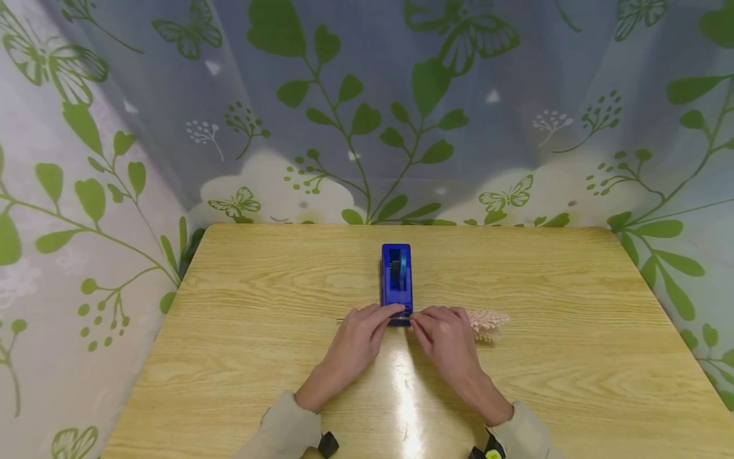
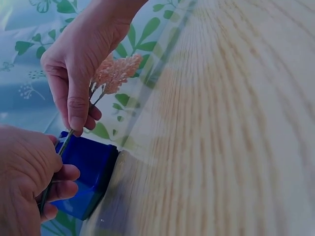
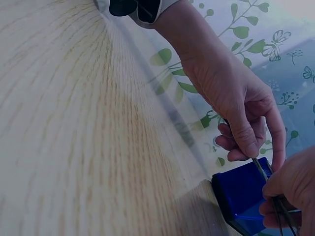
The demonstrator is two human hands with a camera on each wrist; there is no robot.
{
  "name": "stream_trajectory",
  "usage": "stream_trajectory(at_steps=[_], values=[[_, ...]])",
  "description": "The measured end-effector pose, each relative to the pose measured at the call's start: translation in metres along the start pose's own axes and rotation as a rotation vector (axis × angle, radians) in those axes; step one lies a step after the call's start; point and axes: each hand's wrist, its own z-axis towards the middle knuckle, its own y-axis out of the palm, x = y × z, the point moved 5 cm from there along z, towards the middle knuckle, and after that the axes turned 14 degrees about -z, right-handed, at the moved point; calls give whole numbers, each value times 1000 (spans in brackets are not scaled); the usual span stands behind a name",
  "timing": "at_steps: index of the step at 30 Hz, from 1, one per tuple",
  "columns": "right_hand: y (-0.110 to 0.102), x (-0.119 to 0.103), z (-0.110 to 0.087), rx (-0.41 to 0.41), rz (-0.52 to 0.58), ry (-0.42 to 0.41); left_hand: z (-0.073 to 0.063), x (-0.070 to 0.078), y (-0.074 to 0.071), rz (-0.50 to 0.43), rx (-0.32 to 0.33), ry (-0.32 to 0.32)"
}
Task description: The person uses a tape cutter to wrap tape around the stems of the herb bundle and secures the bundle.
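Note:
A blue tape dispenser (image 1: 396, 297) stands on the wooden table, its near end just beyond both hands. My left hand (image 1: 354, 336) pinches the thin dark stems (image 3: 261, 168) of an artificial flower, with their ends poking out to its left. On the other side, my right hand (image 1: 452, 338) pinches the same stems nearer the bloom. The pale pink flower heads (image 2: 115, 73) stick out beyond the right hand. Held sideways, the stems cross in front of the dispenser's near end. A small pale strip (image 2: 62, 139) shows by the left fingertips, too small to identify surely.
The wooden table (image 1: 275, 274) carries a bright light reflection between the forearms. A curtain (image 1: 344, 185) with green leaves and butterflies hangs along the table's back and sides. Black straps sit at both wrists.

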Motion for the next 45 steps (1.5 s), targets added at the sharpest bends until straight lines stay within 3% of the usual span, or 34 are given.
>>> stream_trajectory(at_steps=[9, 26, 30, 33, 39, 45], values=[[2, -2, 0, -6, 6, -5, -3, -3, -2, 11, -31, -4], [7, -6, -2, -34, 30, 10, -6, -10, -5, -56, -74, -19], [13, -8, -9, -73, 51, 8, -9, -13, -5, -46, -125, -41], [17, -8, -13, -96, 73, 13, -11, -14, -5, -24, -160, -19], [11, -4, -6, -173, 112, 54, -6, -6, -9, 11, -158, 86], [-1, 2, 5, -211, 179, 17, -1, -2, -10, -2, -150, 79]])
